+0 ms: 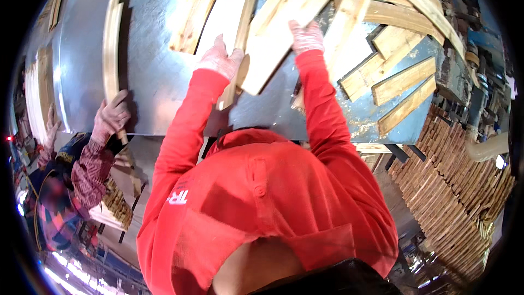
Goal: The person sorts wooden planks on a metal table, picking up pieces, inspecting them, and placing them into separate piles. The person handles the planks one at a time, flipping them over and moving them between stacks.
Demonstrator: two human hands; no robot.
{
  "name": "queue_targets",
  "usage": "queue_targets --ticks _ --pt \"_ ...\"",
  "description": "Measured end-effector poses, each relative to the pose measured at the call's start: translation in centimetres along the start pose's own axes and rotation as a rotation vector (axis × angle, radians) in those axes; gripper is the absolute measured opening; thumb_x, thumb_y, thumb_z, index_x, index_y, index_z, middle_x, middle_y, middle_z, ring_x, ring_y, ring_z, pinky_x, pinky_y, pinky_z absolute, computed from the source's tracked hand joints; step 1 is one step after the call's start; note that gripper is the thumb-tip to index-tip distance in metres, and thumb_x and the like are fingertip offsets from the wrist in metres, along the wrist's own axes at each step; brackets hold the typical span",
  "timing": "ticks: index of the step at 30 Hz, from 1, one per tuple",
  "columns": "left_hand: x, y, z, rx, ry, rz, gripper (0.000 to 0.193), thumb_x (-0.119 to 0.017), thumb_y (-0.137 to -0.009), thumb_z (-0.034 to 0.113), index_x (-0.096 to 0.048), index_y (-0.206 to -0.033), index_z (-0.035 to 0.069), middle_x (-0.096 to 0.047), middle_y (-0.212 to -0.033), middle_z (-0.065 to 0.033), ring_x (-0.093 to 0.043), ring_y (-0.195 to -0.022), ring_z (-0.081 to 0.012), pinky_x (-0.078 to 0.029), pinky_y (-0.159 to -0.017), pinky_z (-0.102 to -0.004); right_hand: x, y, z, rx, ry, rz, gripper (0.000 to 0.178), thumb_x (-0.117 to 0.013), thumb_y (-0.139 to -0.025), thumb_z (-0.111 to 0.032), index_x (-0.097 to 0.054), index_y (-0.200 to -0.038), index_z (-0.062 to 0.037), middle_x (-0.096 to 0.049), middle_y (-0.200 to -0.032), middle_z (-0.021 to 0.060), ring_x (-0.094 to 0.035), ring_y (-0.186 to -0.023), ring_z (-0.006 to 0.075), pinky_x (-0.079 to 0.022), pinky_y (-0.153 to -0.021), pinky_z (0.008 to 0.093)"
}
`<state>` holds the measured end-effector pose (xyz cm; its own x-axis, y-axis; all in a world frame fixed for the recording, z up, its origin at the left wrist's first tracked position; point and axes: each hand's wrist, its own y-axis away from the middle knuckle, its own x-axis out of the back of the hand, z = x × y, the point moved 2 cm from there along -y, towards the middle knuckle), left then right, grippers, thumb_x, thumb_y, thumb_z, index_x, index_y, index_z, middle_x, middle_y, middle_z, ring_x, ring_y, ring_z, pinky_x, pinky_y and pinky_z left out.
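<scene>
My left hand (220, 60), in a pale work glove, is closed around the near part of a narrow wooden plank (246, 5) that points away from me across the metal table. My right hand (307, 37), gloved too, grips the right edge of a wider pale board (295, 11), its fingers partly hidden. This board lies slanted, its near end close to my left hand. Left of the narrow plank lies another board (199, 11) with brown knots. Several loose boards overlap at the far right, among them a long plank (349, 13) beside my right hand.
Short wood pieces (405, 81) and sawdust lie on the metal table (155, 76) at right. A large stack of boards (447, 186) stands beyond its right edge. At left, a co-worker's gloved hand (111, 116) holds an upright-edged strip (112, 43); more boards (41, 93) lie farther left.
</scene>
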<state>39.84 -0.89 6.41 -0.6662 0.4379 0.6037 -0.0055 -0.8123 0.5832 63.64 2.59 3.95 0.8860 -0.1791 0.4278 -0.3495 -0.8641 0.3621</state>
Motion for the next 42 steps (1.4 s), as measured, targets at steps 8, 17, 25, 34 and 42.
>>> queue_targets --ticks 8,17,25,34,42 --pt "0.8 2.1 4.0 0.114 -0.128 -0.011 0.103 -0.072 -0.077 0.036 -0.006 -0.149 0.005 -0.05 -0.129 -0.0294 -0.053 -0.117 -0.0399 -0.043 -0.099 -0.0416 3.7 0.0 -1.2 0.234 0.789 0.488 0.096 -0.072 -0.072 -0.051 -0.031 -0.144 -0.0017 -0.04 -0.142 0.0235 -0.041 -0.129 0.0371 -0.035 -0.107 0.0371" --pt "3.2 -2.2 -6.9 -0.267 0.493 -0.055 0.082 -0.081 -0.07 0.034 -0.041 -0.134 0.0 -0.058 -0.121 -0.0142 -0.054 -0.109 -0.0228 -0.043 -0.097 -0.0338 -5.0 -3.2 -2.8 0.24 0.126 -0.5 0.053 -0.062 -0.081 -0.037 -0.051 -0.12 -0.0033 -0.06 -0.096 0.0173 -0.06 -0.09 0.0306 -0.052 -0.08 0.0372" --pt "2.3 -0.6 -5.0 -0.125 0.361 0.113 0.091 -0.082 -0.067 0.031 -0.036 -0.136 -0.005 -0.054 -0.126 -0.0202 -0.051 -0.118 -0.027 -0.039 -0.102 -0.0328 -1.9 -8.4 -11.1 0.642 0.703 -0.26 0.086 -0.054 -0.082 -0.064 -0.032 -0.146 -0.0103 -0.032 -0.148 0.0219 -0.033 -0.137 0.0366 -0.027 -0.113 0.04" --pt "3.7 -0.4 -4.1 -0.012 0.775 -0.12 0.091 -0.083 -0.067 0.026 -0.035 -0.137 -0.007 -0.053 -0.129 -0.018 -0.05 -0.118 -0.024 -0.04 -0.1 -0.0335 10.2 -26.6 -13.4 0.255 1.645 -0.035 0.086 -0.068 -0.079 -0.043 -0.025 -0.148 -0.0153 -0.029 -0.152 0.0105 -0.033 -0.137 0.0328 -0.031 -0.112 0.0387" --pt "3.1 -0.9 -7.0 -0.003 0.734 -0.083 0.098 -0.083 -0.068 0.03 -0.028 -0.141 -0.008 -0.048 -0.133 -0.0222 -0.047 -0.123 -0.0243 -0.039 -0.102 -0.0336 2.9 -5.6 -14.8 1.005 1.533 -0.978 0.011 -0.06 -0.085 -0.018 -0.062 -0.086 -0.008 -0.067 -0.077 0.007 -0.065 -0.072 0.0158 -0.055 -0.062 0.032"
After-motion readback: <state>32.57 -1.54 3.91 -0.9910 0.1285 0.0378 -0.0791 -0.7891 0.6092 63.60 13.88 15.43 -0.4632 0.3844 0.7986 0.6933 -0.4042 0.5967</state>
